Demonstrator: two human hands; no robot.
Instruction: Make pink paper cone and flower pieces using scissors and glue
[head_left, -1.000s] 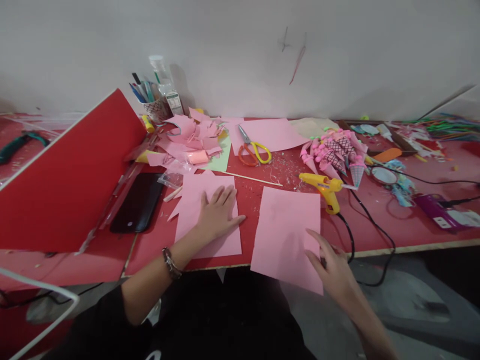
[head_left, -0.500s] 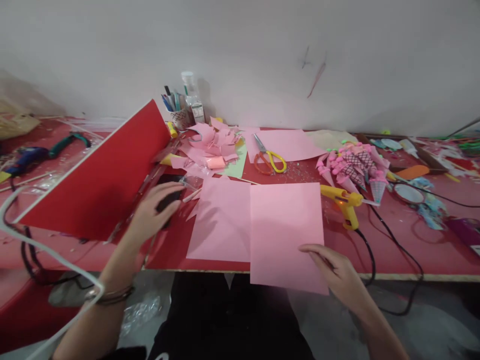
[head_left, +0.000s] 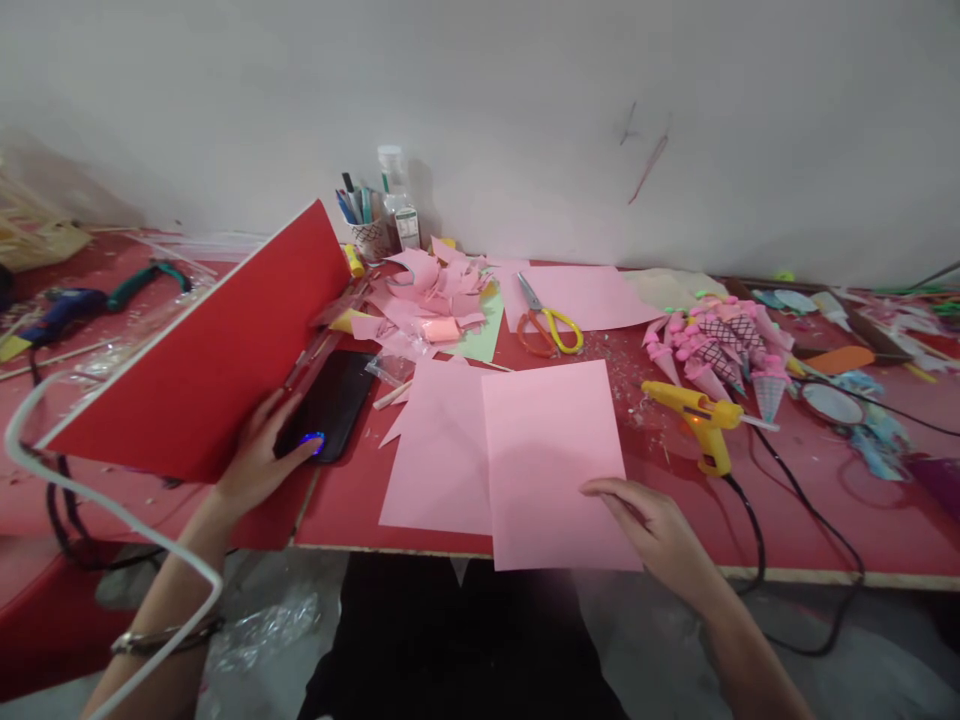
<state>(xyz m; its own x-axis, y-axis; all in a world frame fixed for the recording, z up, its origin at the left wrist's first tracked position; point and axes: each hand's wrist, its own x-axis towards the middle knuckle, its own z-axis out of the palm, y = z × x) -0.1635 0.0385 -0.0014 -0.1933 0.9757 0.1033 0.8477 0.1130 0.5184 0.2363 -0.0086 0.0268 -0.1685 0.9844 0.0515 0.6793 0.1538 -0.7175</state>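
My right hand (head_left: 646, 528) pinches the right side of a pink sheet of paper (head_left: 551, 440), which overhangs the table's front edge. Partly under it lies another pink sheet (head_left: 442, 460) with a jagged left side. A black phone (head_left: 337, 400) lies flat on the table. The thumb of my left hand (head_left: 259, 455) touches the phone's screen, where a small blue light glows. The fingers of that hand stretch over the phone's left edge, close to a leaning red board (head_left: 217, 350).
Pink scraps (head_left: 442, 285), scissors (head_left: 547, 315) and pink paper cones (head_left: 720, 345) lie at the back. A yellow glue gun (head_left: 701, 415) rests at right, its black cord (head_left: 814, 510) hanging over the edge. A white curved tube (head_left: 97, 515) crosses in front at left.
My left hand has moved left and down; its thumb now rests on the phone, which shows a blue light. The pink sheet in my right hand has shifted slightly left and tilted.
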